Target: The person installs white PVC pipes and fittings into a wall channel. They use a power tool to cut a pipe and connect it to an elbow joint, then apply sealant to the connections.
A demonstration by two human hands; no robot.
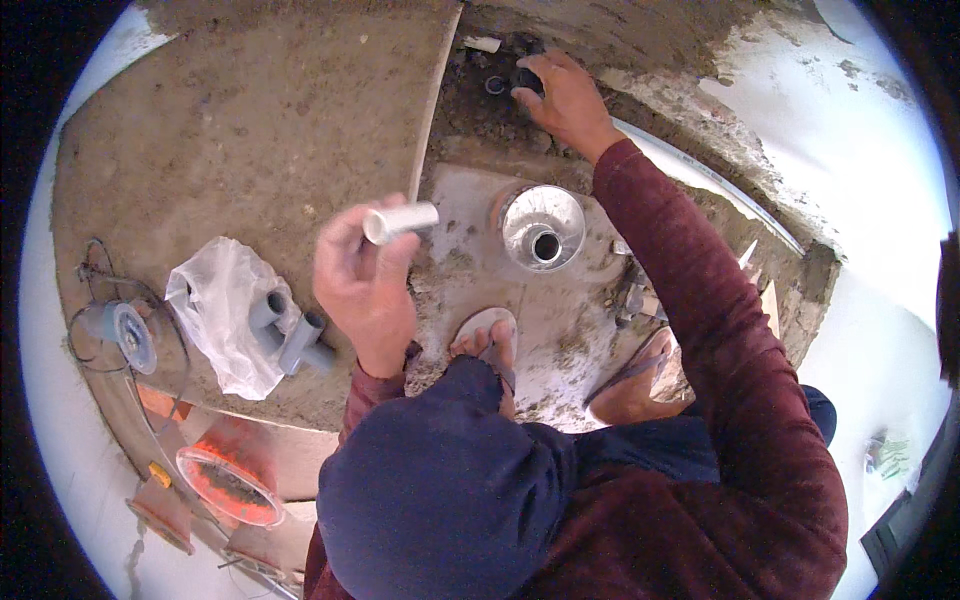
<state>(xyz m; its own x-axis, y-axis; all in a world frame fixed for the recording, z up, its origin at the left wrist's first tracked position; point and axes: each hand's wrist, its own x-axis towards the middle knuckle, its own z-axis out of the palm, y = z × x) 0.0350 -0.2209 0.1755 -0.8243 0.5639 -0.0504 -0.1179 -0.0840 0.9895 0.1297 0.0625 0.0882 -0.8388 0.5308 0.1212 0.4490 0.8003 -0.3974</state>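
Between the thumb and fingers of my left hand (365,285), a short white pipe piece (408,221) is held with its open end showing. My right hand (572,105) reaches far ahead into a dark dug-out corner. Its thumb and fingers curl round a dark round fitting or pipe end (527,80), partly hidden by the fingers. Beside it a small grey pipe opening (494,85) shows in the dirt. Nearer to me stands a shiny metal round container (560,205) with a dark-mouthed tube inside.
A long white pipe (710,180) runs along the right wall. To the left lie a clear plastic bag (215,300) with grey pipe fittings (300,340) and a corded tool with a disc (133,338). An orange bucket (230,470) sits lower left. My sandalled feet (488,345) rest on the dusty floor.
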